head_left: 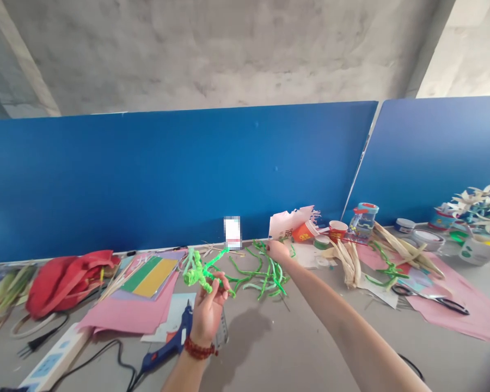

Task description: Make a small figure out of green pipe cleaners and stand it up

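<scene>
My left hand [209,310] is raised above the grey table [269,348] with its fingers closed on a twisted green pipe-cleaner figure [200,272]. A red bead bracelet sits on that wrist. My right arm stretches far across the table, and my right hand [276,250] rests at the far edge of a loose pile of green pipe cleaners [261,272]. Its fingers are curled down into the pile, and what they grip is hidden.
A blue glue gun [173,340] with a black cord lies under my left hand. Pink and coloured paper sheets [142,296], a red cloth bag [65,280], dried husks [349,261], scissors [433,298], paper cups [337,228] and a jar [363,220] crowd the table. Blue partitions [179,174] stand behind.
</scene>
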Demonstrator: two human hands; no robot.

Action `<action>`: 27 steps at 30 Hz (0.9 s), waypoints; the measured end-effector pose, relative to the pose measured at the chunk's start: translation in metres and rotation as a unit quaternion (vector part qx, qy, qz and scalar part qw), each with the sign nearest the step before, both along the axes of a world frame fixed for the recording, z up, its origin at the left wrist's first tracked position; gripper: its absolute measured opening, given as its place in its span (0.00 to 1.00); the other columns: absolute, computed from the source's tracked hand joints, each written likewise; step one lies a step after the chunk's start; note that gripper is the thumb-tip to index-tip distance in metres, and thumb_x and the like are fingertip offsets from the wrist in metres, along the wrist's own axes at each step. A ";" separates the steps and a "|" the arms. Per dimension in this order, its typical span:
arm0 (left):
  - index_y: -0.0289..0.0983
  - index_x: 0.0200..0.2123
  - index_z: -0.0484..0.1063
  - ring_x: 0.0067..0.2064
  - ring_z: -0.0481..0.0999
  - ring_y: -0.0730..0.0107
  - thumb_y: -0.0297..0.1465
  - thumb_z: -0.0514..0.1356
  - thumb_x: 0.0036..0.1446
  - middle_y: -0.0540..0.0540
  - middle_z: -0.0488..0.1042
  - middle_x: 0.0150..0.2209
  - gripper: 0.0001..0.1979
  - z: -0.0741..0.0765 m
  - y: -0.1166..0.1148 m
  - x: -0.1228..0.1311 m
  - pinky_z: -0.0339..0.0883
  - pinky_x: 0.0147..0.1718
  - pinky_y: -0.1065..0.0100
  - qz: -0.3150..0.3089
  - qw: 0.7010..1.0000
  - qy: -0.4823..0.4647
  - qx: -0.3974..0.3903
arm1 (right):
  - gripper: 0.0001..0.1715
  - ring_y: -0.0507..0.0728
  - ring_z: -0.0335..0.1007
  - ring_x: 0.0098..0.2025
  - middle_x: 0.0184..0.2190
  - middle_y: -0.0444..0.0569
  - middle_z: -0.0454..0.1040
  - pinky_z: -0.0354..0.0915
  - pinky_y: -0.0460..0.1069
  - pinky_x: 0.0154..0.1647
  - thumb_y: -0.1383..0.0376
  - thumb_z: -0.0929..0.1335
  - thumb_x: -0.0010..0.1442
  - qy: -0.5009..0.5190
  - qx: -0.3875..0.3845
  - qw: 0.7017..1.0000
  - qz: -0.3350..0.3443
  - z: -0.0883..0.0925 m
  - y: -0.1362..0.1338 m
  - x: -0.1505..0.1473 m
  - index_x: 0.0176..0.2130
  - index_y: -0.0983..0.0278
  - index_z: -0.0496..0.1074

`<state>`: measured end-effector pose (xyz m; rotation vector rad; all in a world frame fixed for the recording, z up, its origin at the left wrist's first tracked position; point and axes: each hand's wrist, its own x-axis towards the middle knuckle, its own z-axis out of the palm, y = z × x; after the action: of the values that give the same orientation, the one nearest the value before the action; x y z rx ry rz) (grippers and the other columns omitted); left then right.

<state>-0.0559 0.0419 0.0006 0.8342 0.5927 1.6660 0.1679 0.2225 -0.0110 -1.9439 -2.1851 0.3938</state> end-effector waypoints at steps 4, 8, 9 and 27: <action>0.37 0.36 0.79 0.27 0.68 0.75 0.34 0.68 0.52 0.49 0.73 0.26 0.09 0.003 -0.002 0.002 0.66 0.29 0.70 -0.004 1.000 0.008 0.014 | 0.19 0.60 0.72 0.49 0.52 0.53 0.70 0.71 0.58 0.48 0.60 0.67 0.66 0.005 0.020 0.999 0.030 0.008 0.001 0.025 0.54 0.65 0.68; 0.37 0.37 0.78 0.26 0.67 0.75 0.35 0.67 0.53 0.49 0.73 0.26 0.09 0.002 -0.003 0.006 0.66 0.30 0.69 -0.029 0.999 0.016 0.013 | 0.15 0.58 0.73 0.45 0.47 0.52 0.74 0.70 0.53 0.46 0.61 0.64 0.68 0.015 0.060 0.997 0.055 0.025 -0.004 0.062 0.49 0.67 0.71; 0.37 0.37 0.78 0.26 0.67 0.75 0.35 0.67 0.54 0.49 0.73 0.26 0.09 0.001 -0.004 0.008 0.66 0.30 0.69 -0.037 0.999 0.021 0.011 | 0.15 0.56 0.73 0.42 0.43 0.52 0.76 0.68 0.49 0.42 0.61 0.61 0.69 0.016 0.069 0.996 0.062 0.029 -0.007 0.071 0.45 0.67 0.73; 0.36 0.36 0.77 0.28 0.69 0.75 0.33 0.67 0.55 0.47 0.74 0.28 0.07 -0.005 -0.006 0.016 0.65 0.29 0.72 -0.066 0.997 0.036 0.001 | 0.13 0.63 0.72 0.49 0.44 0.56 0.78 0.62 0.49 0.43 0.70 0.64 0.59 -0.143 0.101 0.974 0.141 0.060 -0.055 0.064 0.40 0.64 0.77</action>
<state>-0.0404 0.0364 -0.0045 0.9175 0.5735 1.5225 0.2321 0.1678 0.0495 -1.6727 -2.5756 -0.0768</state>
